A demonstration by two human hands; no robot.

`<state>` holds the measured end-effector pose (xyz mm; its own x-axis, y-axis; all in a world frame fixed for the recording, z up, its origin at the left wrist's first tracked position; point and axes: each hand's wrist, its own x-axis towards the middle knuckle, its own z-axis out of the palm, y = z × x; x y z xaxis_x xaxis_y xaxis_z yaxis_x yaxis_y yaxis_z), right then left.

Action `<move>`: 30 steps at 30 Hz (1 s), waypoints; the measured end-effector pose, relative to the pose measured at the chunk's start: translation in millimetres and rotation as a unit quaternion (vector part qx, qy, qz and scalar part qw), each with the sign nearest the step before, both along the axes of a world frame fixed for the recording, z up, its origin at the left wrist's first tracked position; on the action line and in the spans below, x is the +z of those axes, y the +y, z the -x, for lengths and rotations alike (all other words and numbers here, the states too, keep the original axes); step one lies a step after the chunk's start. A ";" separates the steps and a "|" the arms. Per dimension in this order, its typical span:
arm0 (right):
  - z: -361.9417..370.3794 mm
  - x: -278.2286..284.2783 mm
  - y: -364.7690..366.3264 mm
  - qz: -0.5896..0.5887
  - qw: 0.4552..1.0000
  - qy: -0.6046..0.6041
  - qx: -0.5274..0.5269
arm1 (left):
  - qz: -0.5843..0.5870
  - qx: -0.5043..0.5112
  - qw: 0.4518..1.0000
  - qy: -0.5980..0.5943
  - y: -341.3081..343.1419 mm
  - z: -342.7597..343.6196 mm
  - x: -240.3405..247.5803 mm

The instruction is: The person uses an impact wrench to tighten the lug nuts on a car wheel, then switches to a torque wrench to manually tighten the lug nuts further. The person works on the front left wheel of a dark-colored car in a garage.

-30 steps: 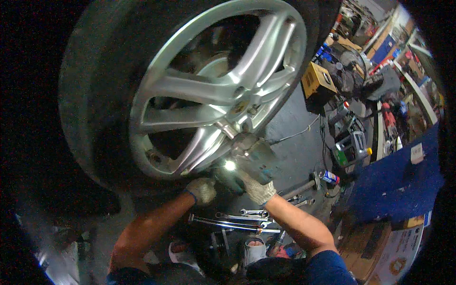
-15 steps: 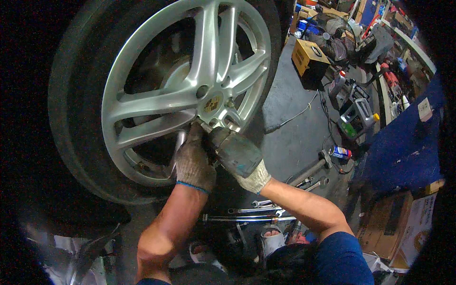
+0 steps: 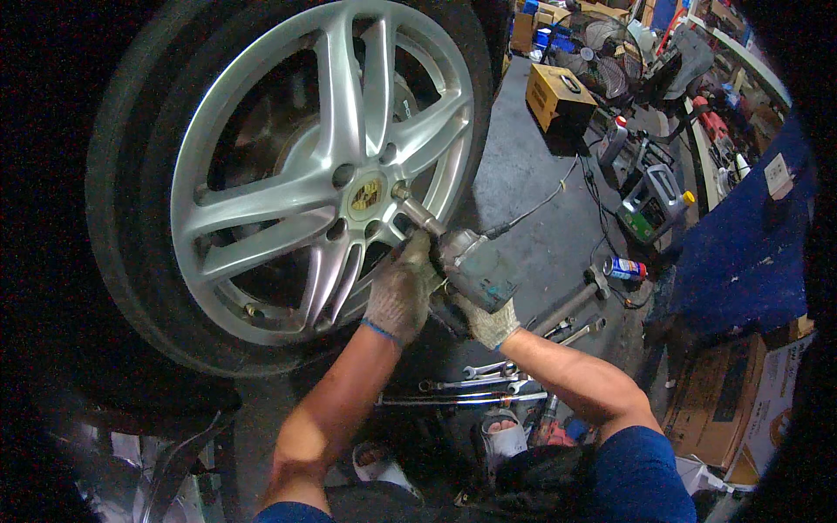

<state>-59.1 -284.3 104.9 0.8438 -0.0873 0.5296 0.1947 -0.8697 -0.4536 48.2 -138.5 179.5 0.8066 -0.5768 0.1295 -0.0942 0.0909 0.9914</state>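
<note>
A silver five-spoke wheel [image 3: 261,196] in a black tyre [image 3: 131,200] fills the upper left. My right hand [image 3: 490,321], in a pale knit glove, grips an impact wrench [image 3: 484,272] with a dark, worn body. From its nose a long metal socket [image 3: 420,212] reaches up to the lug hole right of the gold centre cap [image 3: 365,196]. Beneath the wrench's nose, my left hand [image 3: 399,296] wears a dirty glove with a blue cuff. Its fingers close around the front of the tool, partly hidden. Other lug holes around the cap show as dark openings.
Several wrenches [image 3: 471,383] and a long bar [image 3: 453,400] lie by my feet. A hammer [image 3: 598,283], a spray can [image 3: 624,268] and a grey jug [image 3: 656,205] are to the right. Beyond stand a yellow box [image 3: 562,94] and a fan [image 3: 606,52]. A cable crosses the floor.
The socket has moved from the lug hole lower left of the centre cap to the one at its right. Both hands travelled with the wrench; the whole view has shifted slightly.
</note>
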 end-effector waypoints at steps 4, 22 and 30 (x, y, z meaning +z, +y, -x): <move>-18.6 0.6 -10.8 -0.017 1.000 -0.022 -0.003 | -0.096 -0.013 0.995 0.007 -14.3 -17.7 -0.6; -37.7 8.7 -59.5 0.147 0.987 -0.063 0.033 | -0.107 0.084 0.991 0.016 -30.9 -13.4 15.4; -48.9 9.0 -74.2 0.118 0.989 -0.050 0.071 | 0.069 0.103 0.956 0.265 -43.6 -16.6 -1.8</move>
